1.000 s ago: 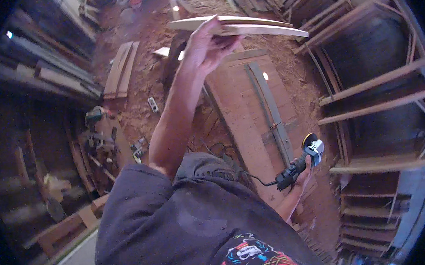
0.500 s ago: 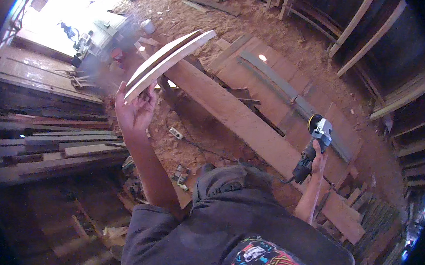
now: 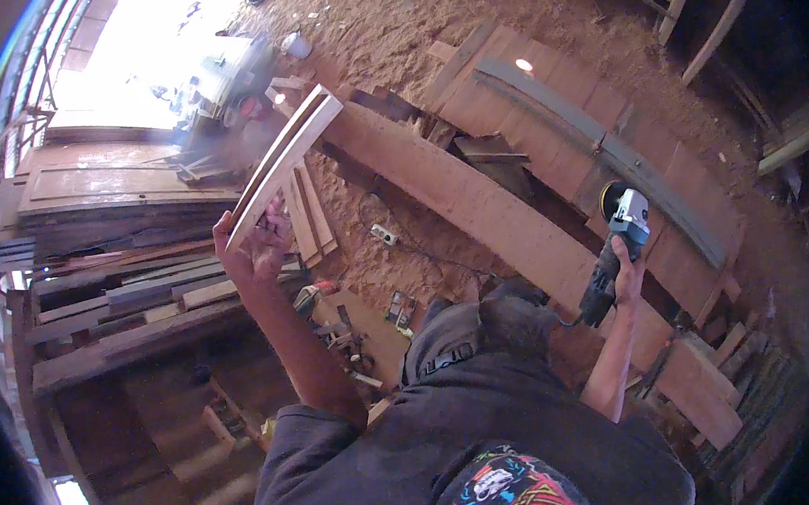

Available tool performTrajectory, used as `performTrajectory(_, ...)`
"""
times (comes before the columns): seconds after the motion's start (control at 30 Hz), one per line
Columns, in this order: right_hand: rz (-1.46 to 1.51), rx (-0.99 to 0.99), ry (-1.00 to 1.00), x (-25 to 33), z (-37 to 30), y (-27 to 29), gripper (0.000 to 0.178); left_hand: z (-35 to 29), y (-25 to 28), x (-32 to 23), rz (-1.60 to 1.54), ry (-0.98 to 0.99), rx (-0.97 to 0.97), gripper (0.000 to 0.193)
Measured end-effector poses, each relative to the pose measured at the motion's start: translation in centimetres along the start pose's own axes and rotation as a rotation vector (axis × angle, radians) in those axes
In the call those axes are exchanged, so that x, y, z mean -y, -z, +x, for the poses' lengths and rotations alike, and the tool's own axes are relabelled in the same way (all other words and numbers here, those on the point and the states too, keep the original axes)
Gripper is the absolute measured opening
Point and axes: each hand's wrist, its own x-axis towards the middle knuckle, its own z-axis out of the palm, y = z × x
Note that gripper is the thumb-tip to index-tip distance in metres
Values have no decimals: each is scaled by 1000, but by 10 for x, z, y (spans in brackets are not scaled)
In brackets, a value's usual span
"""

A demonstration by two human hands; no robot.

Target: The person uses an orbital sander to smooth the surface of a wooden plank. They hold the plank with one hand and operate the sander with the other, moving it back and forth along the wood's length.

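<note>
Left hand [image 3: 256, 249]: raised at ten o'clock, fingers pinching the lower end of a curved wood strip [image 3: 284, 162].
Right hand [image 3: 625, 270]: at three o'clock, fingers wrapped around a grinder [image 3: 616, 242] above a long plank [image 3: 476, 205].
Floor [image 3: 380, 38]: sawdust-covered.

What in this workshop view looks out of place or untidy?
Sawdust covers the floor, and small tools and offcuts lie scattered below the left hand, which holds up a curved wood strip. The right hand holds a grinder.

Curved strip [image 3: 286, 162] raised at left, grinder [image 3: 618, 242] right, plank [image 3: 476, 205] between
</note>
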Motion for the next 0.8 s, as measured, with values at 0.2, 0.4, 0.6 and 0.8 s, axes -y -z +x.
performTrajectory(0.2, -24, 54, -128, 17, -8, -3, 39, -20, 4, 6, 161, -162, -161, 62)
performTrajectory(0.4, -32, 67, -147, 26, -4, 3, 37, -24, 24, 4, 93, -117, -101, 61)
performTrajectory(0.6, 4, 92, -124, 3, 13, 17, 39, -38, 27, 28, 460, -404, -268, 45)
performTrajectory(0.8, -71, 143, -148, 18, 15, 19, 43, -58, -28, 63, 695, -692, -193, 46)
